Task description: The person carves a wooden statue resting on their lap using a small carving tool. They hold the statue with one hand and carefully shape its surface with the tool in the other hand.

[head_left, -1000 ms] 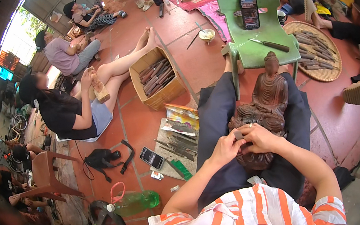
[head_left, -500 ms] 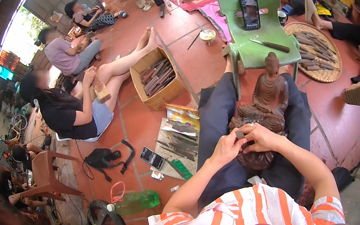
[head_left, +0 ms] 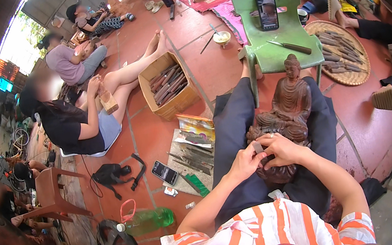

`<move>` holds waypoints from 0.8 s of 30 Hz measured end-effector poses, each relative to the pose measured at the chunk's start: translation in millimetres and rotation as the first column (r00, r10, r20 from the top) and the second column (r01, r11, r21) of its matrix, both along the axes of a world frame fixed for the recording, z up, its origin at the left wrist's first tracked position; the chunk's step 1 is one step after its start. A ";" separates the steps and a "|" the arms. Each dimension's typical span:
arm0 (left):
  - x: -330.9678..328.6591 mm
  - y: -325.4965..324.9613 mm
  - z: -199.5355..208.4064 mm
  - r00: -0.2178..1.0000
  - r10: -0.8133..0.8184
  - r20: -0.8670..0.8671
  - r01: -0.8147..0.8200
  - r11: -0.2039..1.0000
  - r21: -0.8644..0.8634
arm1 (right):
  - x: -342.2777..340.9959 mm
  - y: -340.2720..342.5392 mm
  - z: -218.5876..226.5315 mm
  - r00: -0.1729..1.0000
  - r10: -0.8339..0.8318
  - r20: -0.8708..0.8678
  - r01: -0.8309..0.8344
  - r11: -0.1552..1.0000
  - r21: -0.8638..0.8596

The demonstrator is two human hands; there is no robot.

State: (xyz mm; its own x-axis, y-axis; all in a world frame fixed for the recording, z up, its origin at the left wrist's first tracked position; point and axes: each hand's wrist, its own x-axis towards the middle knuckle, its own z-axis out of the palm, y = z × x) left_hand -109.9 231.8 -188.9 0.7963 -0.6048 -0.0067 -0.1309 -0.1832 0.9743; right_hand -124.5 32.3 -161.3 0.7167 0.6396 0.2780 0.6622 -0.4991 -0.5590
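Observation:
A dark brown carved wooden statue of a seated Buddha [head_left: 292, 96] lies tilted back between my thighs, its head toward the green chair and its base toward my belly. My left hand [head_left: 245, 161] is closed, pinching a small flat grey-brown piece [head_left: 258, 147] against the lower part of the statue. What that piece is made of, I cannot make out; it resembles folded sandpaper. My right hand [head_left: 285, 150] curls over the statue's lower part beside it, its fingertips close to my left fingers. Both hands hide some of the carving.
Ahead stands a green plastic chair [head_left: 267, 52] bearing a phone [head_left: 268, 11] and a knife [head_left: 290, 46]. To its right is a woven tray [head_left: 318, 30] of carving tools; to the left, a cardboard box [head_left: 172, 106] of tools. A green bottle [head_left: 147, 220] lies left. Several people sit around.
The view has shifted slightly, so the chair and statue appear a little higher and further left. Both hands stay at the statue's lower part with the small piece.

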 end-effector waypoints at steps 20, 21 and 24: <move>11.6 -0.3 2.8 0.893 0.047 0.448 -0.072 0.997 0.039 | 4.2 -0.4 -10.8 0.981 -0.049 -0.189 0.079 0.985 0.152; 11.5 -1.7 5.7 0.901 0.062 0.429 -0.089 0.995 0.041 | 4.0 -0.7 -11.2 0.979 -0.067 -0.193 0.098 0.983 0.157; 11.2 -4.3 9.0 0.925 0.099 0.366 -0.133 0.989 0.069 | 1.5 0.8 -11.1 0.977 -0.097 -0.188 0.128 0.980 0.155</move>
State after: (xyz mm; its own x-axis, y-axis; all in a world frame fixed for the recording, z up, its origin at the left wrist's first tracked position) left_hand -98.7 227.5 -179.9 0.8198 -0.5186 0.2430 -0.4425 -0.3041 0.8437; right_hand -123.0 33.0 -172.4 0.8290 0.5079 0.2340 0.4890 -0.4553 -0.7441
